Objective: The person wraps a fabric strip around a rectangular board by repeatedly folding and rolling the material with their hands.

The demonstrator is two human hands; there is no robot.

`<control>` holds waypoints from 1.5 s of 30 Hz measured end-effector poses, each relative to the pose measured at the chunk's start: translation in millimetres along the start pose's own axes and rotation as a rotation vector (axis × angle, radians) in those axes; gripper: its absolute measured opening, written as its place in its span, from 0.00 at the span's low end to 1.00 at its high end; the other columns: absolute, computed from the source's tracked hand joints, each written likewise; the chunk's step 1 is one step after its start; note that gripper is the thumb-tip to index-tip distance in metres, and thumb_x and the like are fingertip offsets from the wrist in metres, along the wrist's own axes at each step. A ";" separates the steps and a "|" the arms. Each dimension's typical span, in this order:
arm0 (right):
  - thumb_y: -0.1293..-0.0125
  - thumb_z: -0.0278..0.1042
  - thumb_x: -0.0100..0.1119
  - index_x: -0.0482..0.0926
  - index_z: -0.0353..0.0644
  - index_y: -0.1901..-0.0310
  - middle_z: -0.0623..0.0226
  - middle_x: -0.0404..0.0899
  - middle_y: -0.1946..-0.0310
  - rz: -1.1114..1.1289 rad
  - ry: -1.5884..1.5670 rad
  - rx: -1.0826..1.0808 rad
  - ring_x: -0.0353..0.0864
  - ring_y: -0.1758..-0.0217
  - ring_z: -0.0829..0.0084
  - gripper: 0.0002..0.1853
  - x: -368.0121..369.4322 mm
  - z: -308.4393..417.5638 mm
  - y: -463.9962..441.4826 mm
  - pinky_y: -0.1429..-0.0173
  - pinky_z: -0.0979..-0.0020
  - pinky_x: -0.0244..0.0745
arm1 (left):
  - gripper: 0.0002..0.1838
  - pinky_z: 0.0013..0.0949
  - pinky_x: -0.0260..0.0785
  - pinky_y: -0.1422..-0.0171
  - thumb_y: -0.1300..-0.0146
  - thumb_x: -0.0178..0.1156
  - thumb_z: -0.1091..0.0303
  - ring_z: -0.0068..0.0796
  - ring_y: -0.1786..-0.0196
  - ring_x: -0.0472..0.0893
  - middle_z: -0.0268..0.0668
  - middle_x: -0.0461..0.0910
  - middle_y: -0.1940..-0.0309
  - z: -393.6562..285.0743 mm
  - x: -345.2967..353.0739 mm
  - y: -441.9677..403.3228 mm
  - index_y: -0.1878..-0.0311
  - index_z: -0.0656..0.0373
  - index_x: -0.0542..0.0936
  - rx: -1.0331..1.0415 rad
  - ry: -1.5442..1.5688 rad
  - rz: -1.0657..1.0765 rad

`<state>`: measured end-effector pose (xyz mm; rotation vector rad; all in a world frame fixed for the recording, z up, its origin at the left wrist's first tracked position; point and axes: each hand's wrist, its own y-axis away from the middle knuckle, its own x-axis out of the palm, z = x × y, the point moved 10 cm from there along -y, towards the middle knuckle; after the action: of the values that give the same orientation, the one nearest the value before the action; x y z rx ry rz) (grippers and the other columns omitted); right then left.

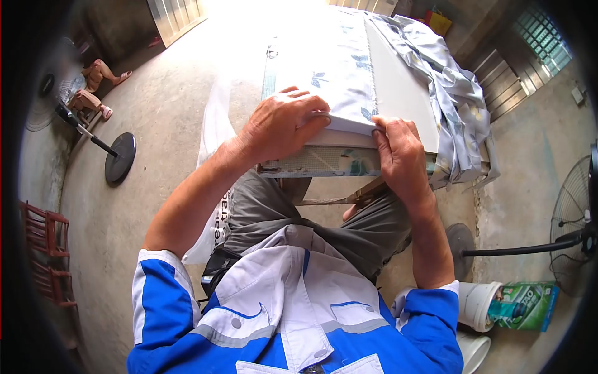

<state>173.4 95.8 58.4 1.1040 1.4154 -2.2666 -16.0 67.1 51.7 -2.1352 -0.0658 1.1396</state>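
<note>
A pale strip of fabric with blue leaf prints lies along the table, its right edge frayed. At the near end its border is raised between my two hands. My left hand pinches the left corner of that border, fingers curled over it. The right corner is gripped between thumb and fingers of my right hand. Beneath the fabric is a white board or tabletop, partly covered. The fingertips' undersides are hidden by the fabric and the hands.
A crumpled heap of pale fabric hangs over the table's right side. Standing fans are at left and right. White buckets stand lower right, red chairs at left. Another person sits at upper left.
</note>
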 end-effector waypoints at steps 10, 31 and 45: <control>0.25 0.30 0.65 0.81 0.31 0.41 0.47 0.85 0.55 0.021 -0.029 0.230 0.83 0.50 0.47 0.16 9.4 -21.8 -2.9 0.41 0.51 0.78 | 0.19 0.47 0.80 0.44 0.25 0.66 0.55 0.47 0.51 0.89 0.49 0.89 0.59 15.9 7.4 -11.2 0.42 0.60 0.85 -0.192 -0.123 0.113; 0.25 0.47 0.65 0.77 0.30 0.29 0.45 0.77 0.27 0.068 0.173 -0.119 0.71 0.20 0.49 0.32 49.8 70.6 -0.7 0.17 0.43 0.55 | 0.27 0.49 0.78 0.42 0.35 0.70 0.39 0.46 0.48 0.86 0.42 0.89 0.64 38.3 7.2 -13.3 0.53 0.56 0.85 -0.446 -0.267 0.185; 0.22 0.47 0.60 0.78 0.28 0.29 0.45 0.77 0.27 0.122 0.231 -0.012 0.71 0.19 0.49 0.31 50.8 29.8 11.8 0.18 0.43 0.58 | 0.12 0.45 0.80 0.34 0.30 0.70 0.67 0.46 0.38 0.86 0.43 0.88 0.42 -12.0 3.5 -28.9 0.46 0.58 0.88 -0.001 -0.117 0.034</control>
<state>131.5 73.5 21.7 1.4459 1.3976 -2.0986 2.9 83.2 71.1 -2.0766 -0.0832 1.2837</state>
